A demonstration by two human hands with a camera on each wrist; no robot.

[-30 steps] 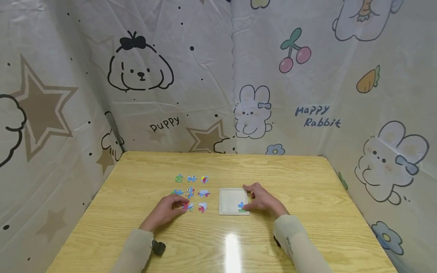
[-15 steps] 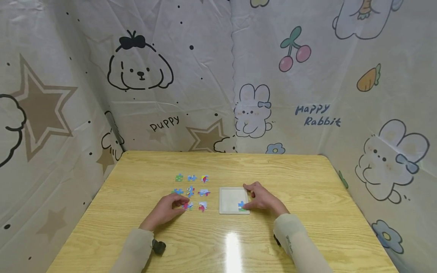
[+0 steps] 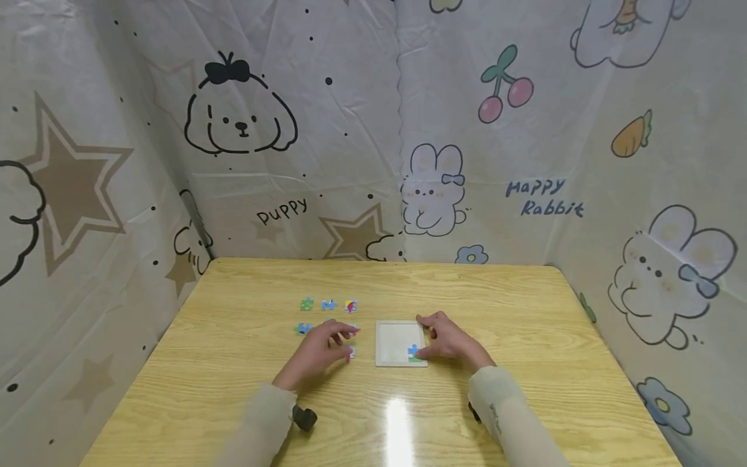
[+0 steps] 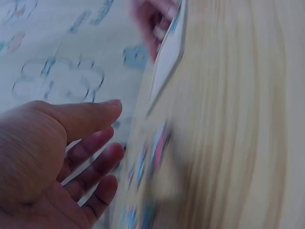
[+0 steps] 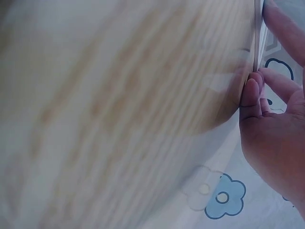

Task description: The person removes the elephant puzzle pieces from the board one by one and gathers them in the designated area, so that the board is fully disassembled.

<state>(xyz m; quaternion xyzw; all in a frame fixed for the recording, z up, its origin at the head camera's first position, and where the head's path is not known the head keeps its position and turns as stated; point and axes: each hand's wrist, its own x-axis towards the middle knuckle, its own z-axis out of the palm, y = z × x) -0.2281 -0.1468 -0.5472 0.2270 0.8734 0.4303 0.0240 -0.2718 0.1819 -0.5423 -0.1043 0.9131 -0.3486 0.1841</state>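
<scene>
My left hand [image 3: 317, 351] hovers over the loose jigsaw pieces, covering some of them. In the left wrist view its thumb and fingers [image 4: 93, 119] are spread apart with nothing visible between them. A red-and-white piece [image 3: 350, 354] shows by the thumb tip. My right hand [image 3: 452, 342] holds the right side of a shallow square puzzle tray [image 3: 392, 344], index finger at the far corner and thumb near the close one. In the tray's near right corner lies a blue-and-green piece [image 3: 413, 351], partly under that thumb.
Behind the left hand lie a green piece [image 3: 307, 304], a blue piece [image 3: 329, 305] and a yellow-and-red piece [image 3: 350, 305]. Another blue piece [image 3: 303, 329] is left of the hand. The wooden table [image 3: 467, 292] meets patterned cloth walls [image 3: 344, 162] at its back and sides.
My left hand has moved right, away from the piece by its fingertips, and now hides several pieces. The right hand and the tray have stayed in place.
</scene>
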